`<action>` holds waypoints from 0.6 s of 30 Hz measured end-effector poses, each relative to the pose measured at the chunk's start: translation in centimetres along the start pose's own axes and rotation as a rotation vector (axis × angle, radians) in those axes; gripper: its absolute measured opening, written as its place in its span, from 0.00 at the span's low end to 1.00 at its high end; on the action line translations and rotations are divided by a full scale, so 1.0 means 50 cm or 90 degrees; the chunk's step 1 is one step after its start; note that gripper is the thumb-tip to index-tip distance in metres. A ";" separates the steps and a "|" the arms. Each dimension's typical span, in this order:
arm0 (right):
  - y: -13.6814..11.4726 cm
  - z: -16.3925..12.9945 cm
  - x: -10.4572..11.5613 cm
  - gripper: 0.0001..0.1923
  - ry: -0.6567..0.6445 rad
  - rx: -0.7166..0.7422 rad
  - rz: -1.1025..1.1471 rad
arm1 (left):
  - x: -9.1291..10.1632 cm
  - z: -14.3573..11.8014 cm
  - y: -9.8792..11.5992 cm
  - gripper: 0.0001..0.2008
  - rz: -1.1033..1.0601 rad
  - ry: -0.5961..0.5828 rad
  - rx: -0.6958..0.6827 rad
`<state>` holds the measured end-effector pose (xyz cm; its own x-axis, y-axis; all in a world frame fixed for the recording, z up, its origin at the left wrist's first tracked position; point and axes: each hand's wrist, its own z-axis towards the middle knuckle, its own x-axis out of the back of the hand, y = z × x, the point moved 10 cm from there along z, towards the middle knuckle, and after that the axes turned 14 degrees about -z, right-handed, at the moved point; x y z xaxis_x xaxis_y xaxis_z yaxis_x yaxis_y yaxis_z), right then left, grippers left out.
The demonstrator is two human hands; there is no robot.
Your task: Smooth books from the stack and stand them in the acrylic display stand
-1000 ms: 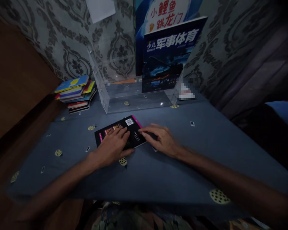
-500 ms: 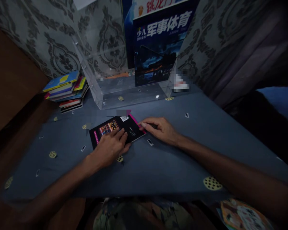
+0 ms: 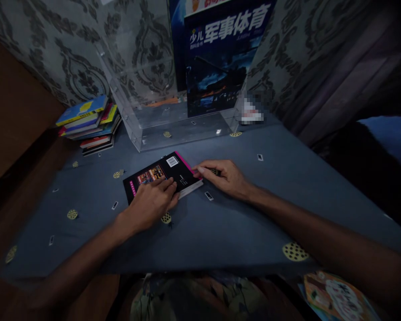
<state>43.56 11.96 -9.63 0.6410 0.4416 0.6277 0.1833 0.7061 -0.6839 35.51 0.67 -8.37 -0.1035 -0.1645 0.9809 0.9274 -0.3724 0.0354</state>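
Note:
A black book with a pink strip along its right side lies back cover up on the blue-grey cloth. Its barcode and small colour pictures show, and white page edges face me. My left hand rests on the near left part of the cover with fingers stretched out and lying flat; its thumb is by the near edge. At the right near corner, my right hand has thumb and forefinger close together against the pink edge, the other fingers curled under. The tips' exact grip is partly hidden.
Behind the book stands a clear acrylic rack holding a dark blue book. A stack of books sits at the back left. A blurred-out white item is right of the rack. Colourful books lie below the table's front edge.
The book now looks thicker, with more of its white page edges showing on the near side. Both hands have stayed almost in place on it. The view has shifted slightly.

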 end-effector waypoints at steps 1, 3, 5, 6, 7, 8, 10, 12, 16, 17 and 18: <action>-0.001 0.000 0.001 0.16 0.004 0.004 -0.001 | 0.001 0.000 0.000 0.15 0.003 0.004 -0.001; -0.005 -0.001 0.005 0.15 0.013 0.012 -0.007 | 0.004 0.000 0.003 0.15 0.010 0.013 -0.008; -0.012 -0.002 0.012 0.15 0.027 0.020 -0.023 | 0.006 0.000 0.007 0.15 0.019 0.019 -0.017; -0.016 -0.002 0.016 0.16 0.036 0.025 -0.033 | 0.006 -0.001 0.008 0.15 0.025 0.020 -0.019; -0.020 -0.003 0.020 0.16 0.044 0.030 -0.043 | 0.005 -0.001 0.009 0.15 0.031 0.021 -0.018; -0.024 -0.004 0.023 0.16 0.049 0.037 -0.053 | 0.004 -0.001 0.009 0.14 0.037 0.022 -0.015; -0.033 -0.006 0.025 0.16 0.049 0.060 -0.072 | 0.000 -0.003 0.011 0.15 0.049 0.021 -0.006; -0.043 -0.010 0.019 0.15 0.038 0.101 -0.117 | -0.007 -0.004 0.014 0.15 0.057 0.016 0.001; -0.071 -0.028 -0.006 0.16 0.036 0.215 -0.309 | -0.019 -0.006 0.014 0.17 0.056 0.001 0.031; -0.078 -0.034 -0.014 0.16 0.039 0.237 -0.360 | -0.018 -0.006 0.011 0.17 0.050 -0.002 0.038; -0.084 -0.039 -0.020 0.16 0.044 0.250 -0.408 | -0.016 -0.007 0.008 0.18 0.038 -0.004 0.040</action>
<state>43.61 7.45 -8.14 0.5462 -0.1481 0.8244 0.2648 0.9643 -0.0023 35.82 0.33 -9.20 -0.0452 -0.1796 0.9827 0.9525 -0.3044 -0.0118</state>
